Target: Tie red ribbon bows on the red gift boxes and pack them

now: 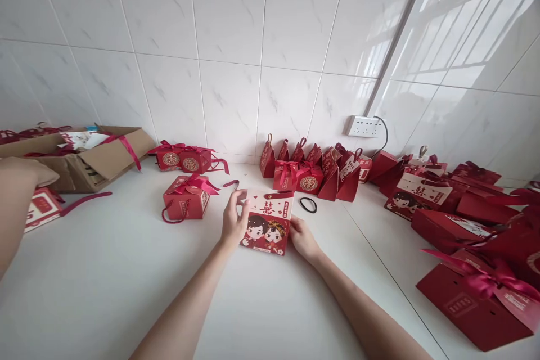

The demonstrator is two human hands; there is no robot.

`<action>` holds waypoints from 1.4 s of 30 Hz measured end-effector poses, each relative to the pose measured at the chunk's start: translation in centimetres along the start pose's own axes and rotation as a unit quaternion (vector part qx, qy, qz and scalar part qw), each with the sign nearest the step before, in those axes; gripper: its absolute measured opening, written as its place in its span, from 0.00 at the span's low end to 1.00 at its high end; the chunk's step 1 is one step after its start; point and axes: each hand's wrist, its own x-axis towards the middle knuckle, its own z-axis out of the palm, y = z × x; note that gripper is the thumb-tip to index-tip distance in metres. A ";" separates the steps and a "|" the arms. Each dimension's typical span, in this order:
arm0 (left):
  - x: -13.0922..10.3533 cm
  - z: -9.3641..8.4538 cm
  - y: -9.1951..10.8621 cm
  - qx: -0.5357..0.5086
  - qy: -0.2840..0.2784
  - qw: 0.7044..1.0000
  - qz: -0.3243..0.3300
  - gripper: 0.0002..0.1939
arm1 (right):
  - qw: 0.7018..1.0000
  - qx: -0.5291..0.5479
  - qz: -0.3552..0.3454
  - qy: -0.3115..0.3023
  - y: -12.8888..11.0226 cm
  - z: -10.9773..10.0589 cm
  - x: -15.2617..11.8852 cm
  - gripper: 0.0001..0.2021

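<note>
Cartoon-couple gift box, red and white, just below frame centre, between both hands; left hand has its grip clamped on the box's left edge, thumb in front; right hand grips the right edge, partly hidden behind; red 囍 legible on the white upper panel; side lettering too small; white surface stretches from box to lower frame edge; black loop just right; ribboned red box left, apart.
</note>
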 end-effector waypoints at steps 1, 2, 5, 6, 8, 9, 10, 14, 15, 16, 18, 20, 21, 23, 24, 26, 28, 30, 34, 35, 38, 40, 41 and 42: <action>-0.2 0.1 0.5 -0.005 -0.010 1.000 -0.003 0.11 | 1.000 0.006 -0.001 -0.003 -0.1 -0.3 -0.3 0.16; -0.4 0.3 1.1 -0.011 -0.021 1.000 -0.005 0.10 | 1.000 0.010 -0.002 0.003 -0.2 -0.7 -0.5 0.17; -1.0 1.1 2.6 -0.030 -0.052 0.998 0.002 0.10 | 0.996 0.013 -0.035 0.086 -1.0 -1.6 -1.2 0.21; -1.2 1.3 2.9 -0.039 -0.064 0.997 0.006 0.11 | 0.991 0.009 -0.060 0.121 -1.4 -1.7 -1.4 0.21; -1.5 1.6 3.3 -0.059 -0.092 0.994 0.011 0.10 | 0.979 -0.004 -0.108 0.175 -2.3 -1.7 -1.7 0.19; -1.6 1.6 3.3 -0.068 -0.104 0.992 0.011 0.10 | 0.973 -0.011 -0.125 0.192 -2.8 -1.6 -1.8 0.16; -1.6 1.6 3.4 -0.075 -0.113 0.991 0.009 0.10 | 0.969 -0.017 -0.134 0.205 -3.2 -1.5 -1.8 0.14; -1.8 1.6 3.8 -0.094 -0.134 0.987 0.001 0.10 | 0.947 -0.068 -0.193 0.249 -4.8 -1.3 -2.1 0.06; -1.9 1.5 4.0 -0.102 -0.142 0.985 0.001 0.10 | 0.940 -0.089 -0.214 0.250 -5.0 -1.4 -2.2 0.05; -1.9 1.5 4.3 -0.113 -0.153 0.982 0.003 0.10 | 0.935 -0.107 -0.230 0.248 -5.2 -1.5 -2.3 0.06; -2.0 1.5 4.8 -0.138 -0.173 0.975 0.012 0.10 | 0.930 -0.139 -0.242 0.238 -5.4 -1.8 -2.4 0.09; -2.1 1.4 5.0 -0.163 -0.182 0.970 0.013 0.12 | 0.928 -0.170 -0.246 0.220 -5.3 -2.0 -2.5 0.09; -2.0 1.4 5.1 -0.174 -0.180 0.968 0.003 0.12 | 0.927 -0.185 -0.251 0.209 -5.3 -2.1 -2.5 0.07; -1.8 1.2 5.3 -0.200 -0.164 0.965 -0.036 0.11 | 0.924 -0.206 -0.266 0.184 -5.2 -2.3 -2.6 0.04; -1.6 1.1 5.4 -0.214 -0.150 0.964 -0.053 0.11 | 0.923 -0.210 -0.273 0.173 -5.2 -2.2 -2.6 0.04; -1.3 0.8 5.8 -0.228 -0.127 0.964 -0.052 0.13 | 0.922 -0.214 -0.284 0.153 -5.0 -2.1 -2.6 0.03; -1.2 0.6 6.3 -0.219 -0.122 0.968 -0.008 0.12 | 0.918 -0.225 -0.296 0.135 -4.9 -1.8 -2.6 0.01; -1.3 0.6 6.7 -0.192 -0.113 0.974 0.030 0.10 | 0.908 -0.234 -0.312 0.154 -4.6 -1.4 -2.6 0.07; -2.0 1.0 6.6 -0.119 -0.041 0.989 0.074 0.08 | 0.887 -0.259 -0.281 0.260 -4.0 -1.0 -2.6 0.13; -2.1 1.0 6.4 -0.114 -0.036 0.988 0.096 0.09 | 0.892 -0.267 -0.269 0.247 -4.0 -1.1 -2.7 0.11; -2.2 1.0 5.9 -0.145 -0.074 0.968 0.189 0.18 | 0.926 -0.238 -0.271 0.110 -3.9 -1.5 -2.8 0.18; -2.3 1.0 5.8 -0.160 -0.110 0.948 0.252 0.21 | 0.949 -0.175 -0.259 0.038 -4.0 -1.7 -2.9 0.22; -2.3 1.0 5.8 -0.153 -0.118 0.941 0.276 0.20 | 0.960 -0.143 -0.237 0.032 -4.1 -1.7 -2.9 0.20; -2.3 1.1 5.8 -0.136 -0.119 0.938 0.295 0.17 | 0.970 -0.115 -0.210 0.043 -4.2 -1.7 -2.9 0.17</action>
